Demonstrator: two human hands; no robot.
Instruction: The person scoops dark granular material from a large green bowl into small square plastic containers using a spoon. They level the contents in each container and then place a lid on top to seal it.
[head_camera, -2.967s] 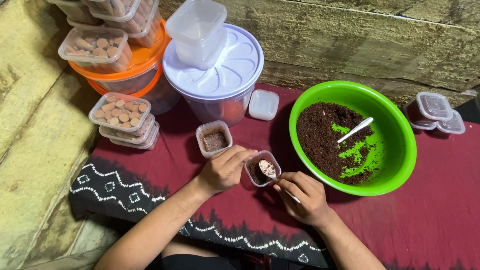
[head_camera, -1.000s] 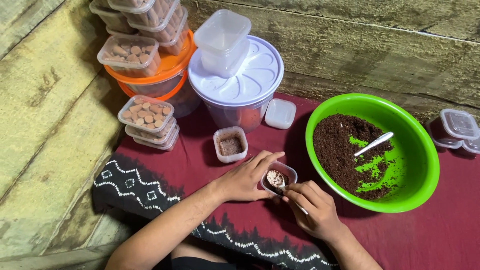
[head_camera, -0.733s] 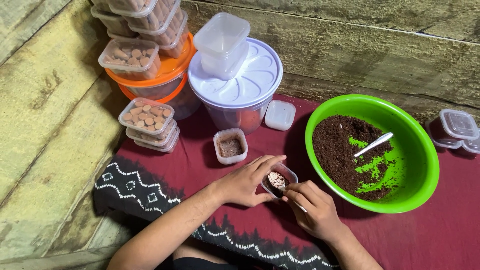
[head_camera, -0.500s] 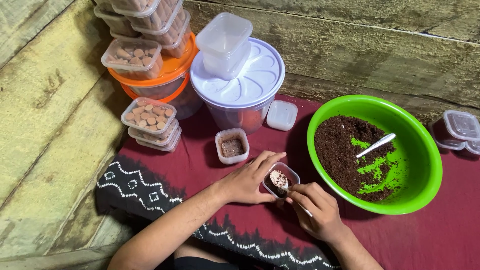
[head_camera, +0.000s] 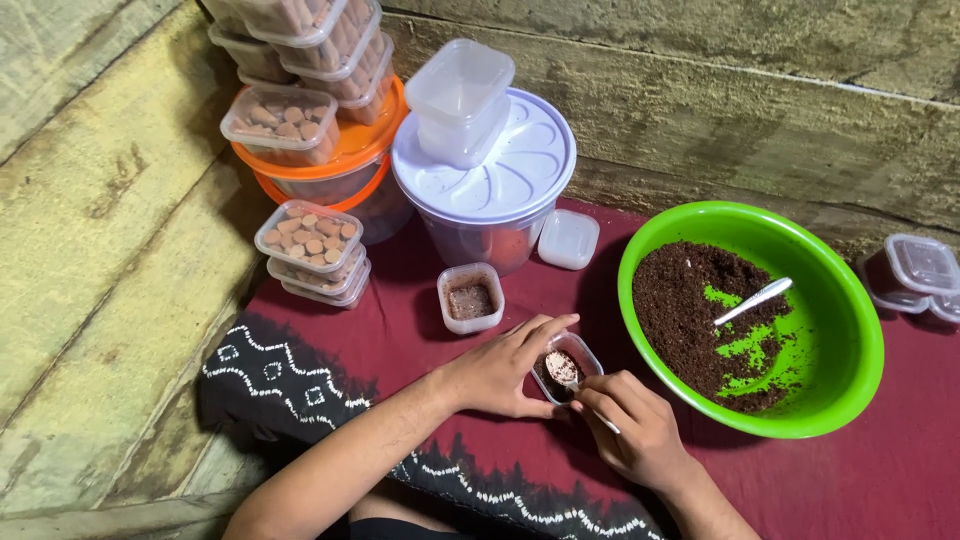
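One small clear tub (head_camera: 566, 366) — brown-filled

Rough wood plank floor (head_camera: 90, 250) w/ dark red patterned cloth (head_camera: 380, 330)

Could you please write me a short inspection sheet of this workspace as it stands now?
Surface: dark red cloth with a black patterned edge.
Job's things: small clear tub; spoon over it; green bowl of dark crumbs.
Clutter: a filled open tub, stacked lidded tubs, white-lidded container, orange-lidded container.
Grips: left hand steadies the tub; right hand holds the spoon.
Cables: nothing seen.
Surroundings: worn wooden planks.
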